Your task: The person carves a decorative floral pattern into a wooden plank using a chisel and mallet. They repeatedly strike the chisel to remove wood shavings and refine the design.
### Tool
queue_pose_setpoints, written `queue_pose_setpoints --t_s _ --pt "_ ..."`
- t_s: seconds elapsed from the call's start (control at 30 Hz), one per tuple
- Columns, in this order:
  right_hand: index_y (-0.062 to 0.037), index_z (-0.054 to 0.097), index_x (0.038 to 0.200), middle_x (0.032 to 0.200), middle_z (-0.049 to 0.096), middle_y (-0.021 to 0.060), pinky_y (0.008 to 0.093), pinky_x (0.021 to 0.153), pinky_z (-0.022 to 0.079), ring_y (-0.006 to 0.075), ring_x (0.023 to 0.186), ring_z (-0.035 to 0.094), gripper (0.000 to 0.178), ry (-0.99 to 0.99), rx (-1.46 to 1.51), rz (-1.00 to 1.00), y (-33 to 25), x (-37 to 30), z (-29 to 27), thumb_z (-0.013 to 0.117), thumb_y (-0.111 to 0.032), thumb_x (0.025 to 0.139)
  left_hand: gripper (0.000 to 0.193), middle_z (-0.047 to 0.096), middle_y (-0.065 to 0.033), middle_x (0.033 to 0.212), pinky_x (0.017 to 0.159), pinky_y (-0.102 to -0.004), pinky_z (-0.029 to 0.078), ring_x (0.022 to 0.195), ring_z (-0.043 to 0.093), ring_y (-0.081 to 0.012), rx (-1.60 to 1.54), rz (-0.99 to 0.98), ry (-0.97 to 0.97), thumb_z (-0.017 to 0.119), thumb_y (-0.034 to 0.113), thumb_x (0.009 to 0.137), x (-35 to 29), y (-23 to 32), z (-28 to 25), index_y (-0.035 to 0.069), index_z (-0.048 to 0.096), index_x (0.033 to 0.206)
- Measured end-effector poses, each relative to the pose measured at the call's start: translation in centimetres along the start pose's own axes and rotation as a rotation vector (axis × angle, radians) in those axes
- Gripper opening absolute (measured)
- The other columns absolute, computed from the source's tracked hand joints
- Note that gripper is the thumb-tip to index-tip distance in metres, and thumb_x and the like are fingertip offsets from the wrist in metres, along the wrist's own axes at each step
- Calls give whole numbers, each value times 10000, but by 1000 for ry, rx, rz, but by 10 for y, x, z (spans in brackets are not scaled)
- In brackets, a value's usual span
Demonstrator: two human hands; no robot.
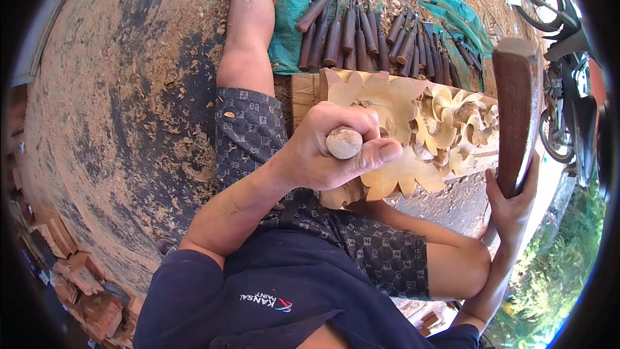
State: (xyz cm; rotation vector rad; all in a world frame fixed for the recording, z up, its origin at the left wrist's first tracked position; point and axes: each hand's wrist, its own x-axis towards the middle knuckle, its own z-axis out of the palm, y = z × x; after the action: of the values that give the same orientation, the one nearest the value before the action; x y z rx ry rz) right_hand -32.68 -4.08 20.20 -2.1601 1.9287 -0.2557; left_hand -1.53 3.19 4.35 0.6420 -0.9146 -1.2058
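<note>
A pale carved wooden panel [445, 106] with curling leaves and scalloped edges lies in front of me. My left hand [323, 155] is closed round an upright carving chisel [343, 143] above the panel's left part; its worn round butt faces up. The chisel's blade is hidden below the fist. Out to the right, my right hand [515, 205] grips the lower end of a dark brown wooden mallet [516, 110], raised up near the camera and apart from the chisel.
Several dark-handled chisels [349, 32] lie in rows on a green sheet [287, 42] beyond the panel. Wood shavings cover the ground [129, 90] at left. A motorbike [575, 110] stands at the far right. Reddish blocks [84, 274] are piled at lower left. My bare legs flank the panel.
</note>
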Motion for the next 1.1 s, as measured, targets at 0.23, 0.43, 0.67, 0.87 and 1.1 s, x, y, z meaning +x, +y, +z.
queue_pose_setpoints --t_s 0.23,0.43,0.67,0.87,1.1 --pt "9 403 1520 1223 632 164 368 988 501 241 1143 626 801 152 148 -304 -25 -2 -9 784 -35 817 314 606 -25 654 540 -288 390 616 528 -75 122 51 4 808 103 942 -4 -1 19 20 611 712" --pt "-43 546 1305 955 702 164 447 701 551 359 810 705 623 -282 35 -725 -59 -2 2 790 -10 732 74 679 -39 794 592 -270 463 687 597 -98 345 123 -133 700 65 1005 -15 -28 0 17 653 974" --pt "-28 589 1252 978 711 118 368 808 571 274 858 714 580 73 264 -695 -102 6 -48 790 -14 708 222 651 -10 745 590 -271 449 671 559 -70 415 -82 -140 756 132 980 -1 -13 4 0 681 817" --pt "-53 611 1012 801 693 100 417 618 538 263 690 692 173 96 423 -681 -125 -5 -39 696 -168 914 262 609 -6 730 587 -265 417 676 518 -62 344 -99 -163 745 155 995 -1 -18 3 0 664 801" --pt "-87 578 1108 806 709 156 494 646 572 367 757 735 386 -184 -252 -965 -127 13 -17 785 -136 786 194 632 -18 845 661 -262 461 768 570 -75 329 -74 -150 725 192 1016 -9 -51 -15 21 683 933"
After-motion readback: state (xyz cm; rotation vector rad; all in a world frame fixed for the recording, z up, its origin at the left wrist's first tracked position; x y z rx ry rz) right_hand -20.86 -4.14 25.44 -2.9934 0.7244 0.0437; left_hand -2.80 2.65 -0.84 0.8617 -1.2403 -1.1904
